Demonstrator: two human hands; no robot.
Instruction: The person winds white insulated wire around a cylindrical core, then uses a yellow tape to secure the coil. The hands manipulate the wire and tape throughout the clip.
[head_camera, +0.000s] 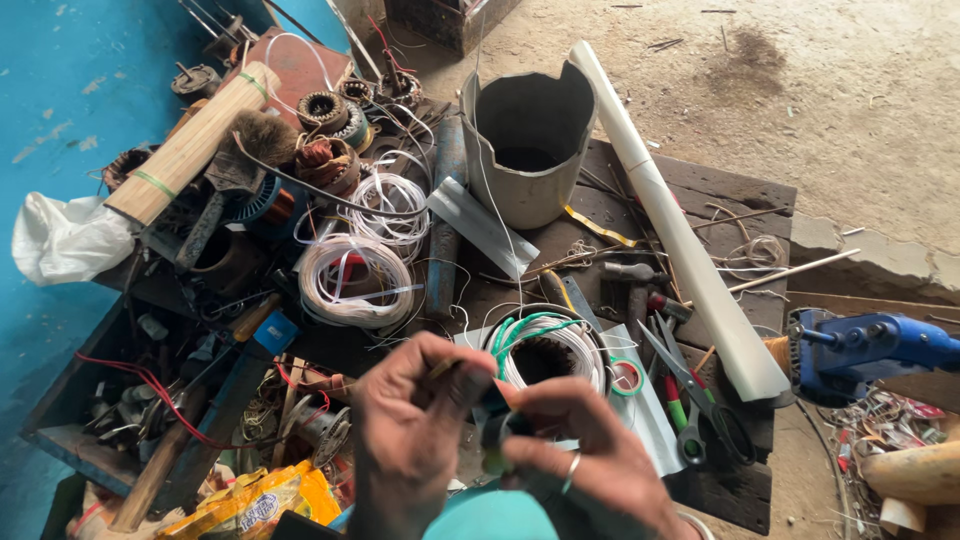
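My left hand (410, 430) and my right hand (590, 460) meet low in the middle of the head view, over my teal-clad knee. The left fingers pinch a thin stick-like piece at about thumb level. The right fingers close around a small dark object with a green part (497, 432); what it is I cannot tell. Just beyond my hands sits a round motor stator (548, 352) wound with white wire and tied with green wire. A thin white wire runs up from the hands toward the grey bucket (525, 150).
Scissors (690, 385), a screwdriver and a tape roll (628, 377) lie right of the stator on a dark wooden board. White wire coils (350, 275), motor parts, a brush and a rolled mat crowd the left. A long white tube (680, 230) and a blue tool (870, 345) lie right.
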